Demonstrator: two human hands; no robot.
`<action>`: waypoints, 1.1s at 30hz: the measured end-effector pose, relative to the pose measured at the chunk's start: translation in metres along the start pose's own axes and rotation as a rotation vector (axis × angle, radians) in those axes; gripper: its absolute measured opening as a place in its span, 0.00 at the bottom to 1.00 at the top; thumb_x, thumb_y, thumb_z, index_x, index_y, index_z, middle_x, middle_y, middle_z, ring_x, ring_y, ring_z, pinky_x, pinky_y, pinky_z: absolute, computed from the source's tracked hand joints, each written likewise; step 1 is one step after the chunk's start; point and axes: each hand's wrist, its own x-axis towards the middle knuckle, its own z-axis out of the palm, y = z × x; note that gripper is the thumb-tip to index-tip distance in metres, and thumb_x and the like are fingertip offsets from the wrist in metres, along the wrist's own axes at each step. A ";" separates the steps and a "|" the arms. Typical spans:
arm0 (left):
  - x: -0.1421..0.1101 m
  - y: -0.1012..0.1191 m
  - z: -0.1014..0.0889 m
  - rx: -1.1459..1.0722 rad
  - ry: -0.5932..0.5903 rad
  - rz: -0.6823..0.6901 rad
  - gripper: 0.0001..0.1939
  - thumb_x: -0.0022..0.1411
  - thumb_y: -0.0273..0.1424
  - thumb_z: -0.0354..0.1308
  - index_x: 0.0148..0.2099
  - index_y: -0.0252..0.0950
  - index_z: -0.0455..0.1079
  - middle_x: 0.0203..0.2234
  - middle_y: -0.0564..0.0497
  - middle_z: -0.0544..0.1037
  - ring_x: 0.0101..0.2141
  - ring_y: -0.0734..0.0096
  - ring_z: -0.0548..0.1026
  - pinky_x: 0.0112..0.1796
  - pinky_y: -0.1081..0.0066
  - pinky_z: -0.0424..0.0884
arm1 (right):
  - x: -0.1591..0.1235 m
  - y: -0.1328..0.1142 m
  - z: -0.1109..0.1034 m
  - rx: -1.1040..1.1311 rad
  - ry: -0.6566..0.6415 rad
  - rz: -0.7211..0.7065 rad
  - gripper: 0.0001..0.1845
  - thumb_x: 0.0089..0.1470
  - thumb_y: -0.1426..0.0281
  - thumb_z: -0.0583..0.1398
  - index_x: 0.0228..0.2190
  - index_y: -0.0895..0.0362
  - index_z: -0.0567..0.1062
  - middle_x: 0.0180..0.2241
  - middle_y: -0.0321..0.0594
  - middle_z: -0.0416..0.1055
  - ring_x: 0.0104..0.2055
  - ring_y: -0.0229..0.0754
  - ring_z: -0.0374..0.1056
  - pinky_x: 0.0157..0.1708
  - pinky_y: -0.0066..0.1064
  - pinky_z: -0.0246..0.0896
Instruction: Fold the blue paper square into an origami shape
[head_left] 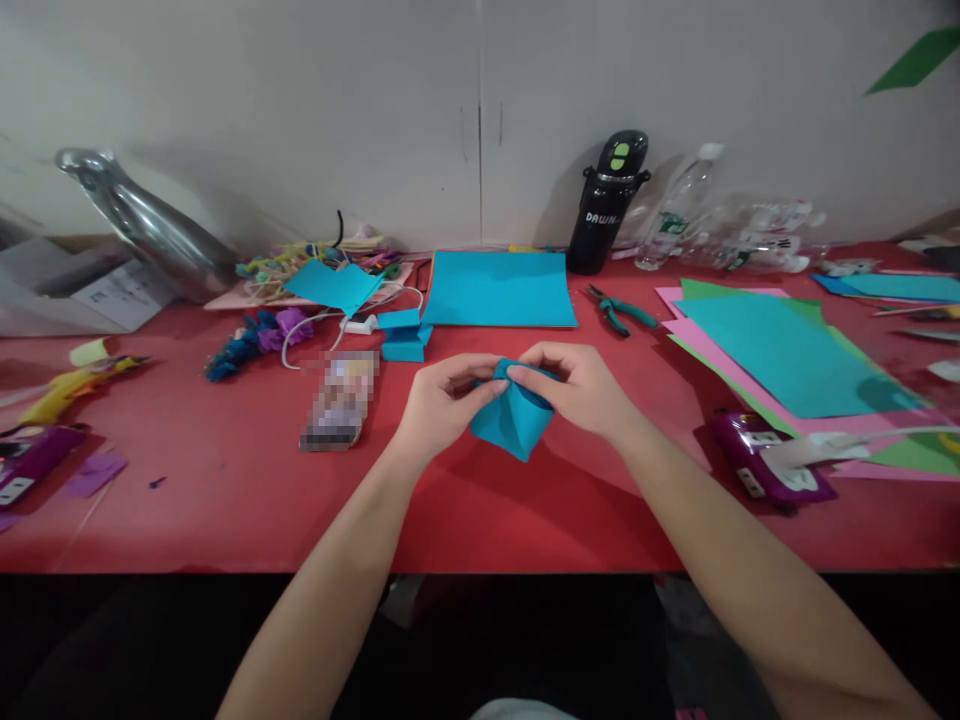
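Observation:
A folded piece of blue paper [517, 420] is held between both hands above the red table, its pointed lower corner toward me. My left hand [454, 397] pinches its top edge from the left, thumb on the near face. From the right, my right hand [577, 385] grips the same top edge, the two thumbs almost touching at a fold. The fingers behind the paper are partly hidden. Just beyond my left hand stands a small folded blue paper piece [405, 336]. Farther back lies a stack of blue paper sheets [499, 288].
Left of my hands lies a phone [341, 400]. Pliers [622, 310], a black bottle [609, 205] and a clear plastic bottle [679, 215] are at the back right. Coloured sheets [802, 350] and a purple power strip [769, 460] lie right. A metal jug [150, 225] stands back left.

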 end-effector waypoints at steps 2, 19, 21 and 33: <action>0.000 -0.001 -0.001 0.002 -0.002 0.008 0.16 0.57 0.35 0.69 0.47 0.36 0.78 0.39 0.45 0.84 0.41 0.60 0.82 0.42 0.64 0.80 | 0.000 -0.001 0.001 -0.028 0.013 -0.022 0.16 0.58 0.57 0.63 0.30 0.58 0.77 0.28 0.37 0.73 0.29 0.36 0.65 0.28 0.28 0.60; -0.001 0.000 0.000 0.015 0.021 0.005 0.18 0.56 0.35 0.69 0.49 0.37 0.79 0.41 0.45 0.84 0.42 0.57 0.82 0.44 0.61 0.80 | -0.001 0.000 0.003 -0.104 0.082 -0.064 0.16 0.60 0.56 0.61 0.31 0.56 0.78 0.29 0.38 0.75 0.31 0.40 0.68 0.31 0.31 0.62; -0.001 0.000 0.000 0.014 0.023 0.011 0.17 0.56 0.35 0.69 0.49 0.37 0.79 0.41 0.45 0.84 0.42 0.58 0.82 0.43 0.62 0.80 | -0.002 -0.001 0.003 -0.094 0.085 -0.067 0.16 0.60 0.56 0.62 0.31 0.56 0.78 0.29 0.38 0.75 0.31 0.40 0.68 0.31 0.31 0.62; 0.000 0.000 -0.001 0.044 0.034 0.035 0.16 0.57 0.35 0.69 0.47 0.37 0.79 0.40 0.45 0.84 0.41 0.58 0.82 0.41 0.62 0.80 | -0.002 -0.002 0.003 -0.114 0.081 -0.078 0.17 0.61 0.55 0.60 0.32 0.56 0.78 0.29 0.38 0.75 0.32 0.41 0.69 0.32 0.32 0.64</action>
